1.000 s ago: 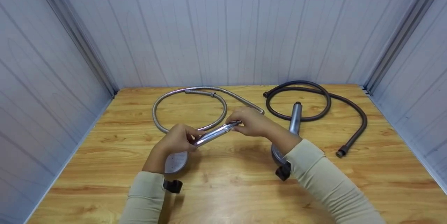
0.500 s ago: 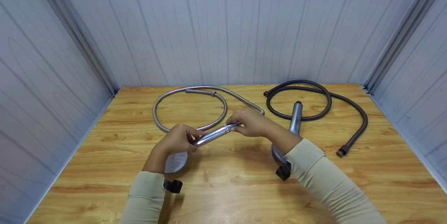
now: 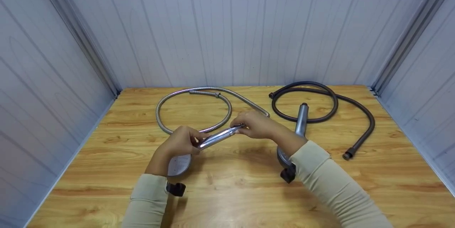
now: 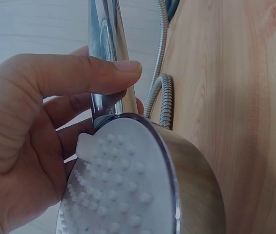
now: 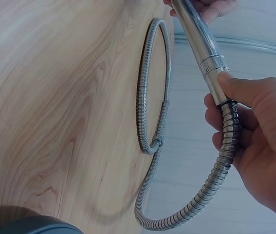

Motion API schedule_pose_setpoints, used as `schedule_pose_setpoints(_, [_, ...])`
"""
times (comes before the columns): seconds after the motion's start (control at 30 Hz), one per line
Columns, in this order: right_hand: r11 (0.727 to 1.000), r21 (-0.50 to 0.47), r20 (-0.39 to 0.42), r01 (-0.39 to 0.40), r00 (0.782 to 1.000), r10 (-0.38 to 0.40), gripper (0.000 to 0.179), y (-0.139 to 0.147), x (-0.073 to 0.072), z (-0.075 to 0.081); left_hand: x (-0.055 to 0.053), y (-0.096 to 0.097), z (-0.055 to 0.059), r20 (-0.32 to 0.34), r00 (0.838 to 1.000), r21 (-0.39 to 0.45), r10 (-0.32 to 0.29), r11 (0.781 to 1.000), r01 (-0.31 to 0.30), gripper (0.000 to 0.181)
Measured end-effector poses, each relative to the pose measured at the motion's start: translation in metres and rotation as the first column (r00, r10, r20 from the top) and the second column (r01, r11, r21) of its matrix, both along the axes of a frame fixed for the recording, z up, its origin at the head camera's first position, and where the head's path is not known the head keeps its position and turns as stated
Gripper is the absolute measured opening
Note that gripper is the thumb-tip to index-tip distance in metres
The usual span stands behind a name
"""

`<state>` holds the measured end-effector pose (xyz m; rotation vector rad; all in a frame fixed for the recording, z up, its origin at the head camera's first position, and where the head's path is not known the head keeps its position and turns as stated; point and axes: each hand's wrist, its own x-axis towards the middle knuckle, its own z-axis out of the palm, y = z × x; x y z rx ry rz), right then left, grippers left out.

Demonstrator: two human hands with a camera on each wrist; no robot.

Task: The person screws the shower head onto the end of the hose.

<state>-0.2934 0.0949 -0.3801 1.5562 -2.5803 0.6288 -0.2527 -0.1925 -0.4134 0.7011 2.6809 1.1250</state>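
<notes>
Left hand grips chrome showerhead (by handle); right hand pinches hose end.

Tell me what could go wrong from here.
First, the silver hose bends away below the joint that the right grip pinches; its pull might tilt that joint. Second, the left grip holds the smooth chrome handle close to the spray face, so the handle could slip or twist. Third, the right forearm covers part of the grey shower head in the head view, and a careless move might knock it.
</notes>
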Motion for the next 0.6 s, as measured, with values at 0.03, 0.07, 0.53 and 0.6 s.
schedule_pose_setpoints(0.03, [1.0, 0.005, 0.004, 0.004, 1.0, -0.004, 0.017, -0.0001, -0.0001, 0.0, 0.0, -0.0002, -0.0001, -0.001, 1.0, -0.003, -0.002, 1.0, 0.002, 0.053])
schedule_pose_setpoints(0.07, [1.0, 0.011, 0.009, 0.008, 1.0, -0.008, 0.017, -0.0001, 0.0, 0.0, 0.0, -0.0004, -0.0002, -0.001, 1.0, -0.005, -0.004, 1.0, 0.004, 0.053])
schedule_pose_setpoints(0.53, [1.0, 0.012, 0.036, 0.013, 0.999, -0.013, 0.017, -0.0004, -0.0014, -0.0058, 0.0025, 0.0004, 0.0026, 0.004, 1.0, -0.057, 0.022, 0.998, -0.022, 0.054])
schedule_pose_setpoints(0.6, [1.0, 0.011, 0.016, 0.014, 1.0, -0.014, 0.019, 0.0003, -0.0009, -0.0063, 0.0024, 0.0002, 0.0029, 0.0, 1.0, -0.055, 0.019, 0.998, -0.019, 0.054])
